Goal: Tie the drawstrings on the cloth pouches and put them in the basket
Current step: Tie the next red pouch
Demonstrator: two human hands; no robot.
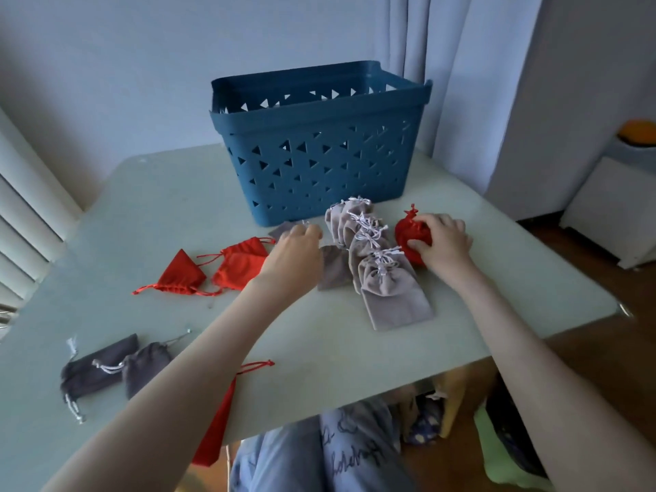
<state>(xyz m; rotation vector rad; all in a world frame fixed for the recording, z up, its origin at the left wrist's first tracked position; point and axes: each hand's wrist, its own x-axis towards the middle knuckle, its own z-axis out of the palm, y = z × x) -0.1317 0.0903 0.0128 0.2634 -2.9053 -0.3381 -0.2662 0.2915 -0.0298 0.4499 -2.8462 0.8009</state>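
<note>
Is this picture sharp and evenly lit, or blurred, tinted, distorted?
Head view: dim, bluish cast; the wide lens bows the pale green table's edges; the blue plastic basket with triangular holes is sharp; fingertips of the left hand slightly smeared; the red cloth pouch in the right hand clear.

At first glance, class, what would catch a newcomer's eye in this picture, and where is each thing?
The blue plastic basket stands out at the far middle of the table. In front of it lies an overlapping row of tied grey pouches, and beside that row the right hand grips a red pouch. More red pouches lie loose to the left.
</note>
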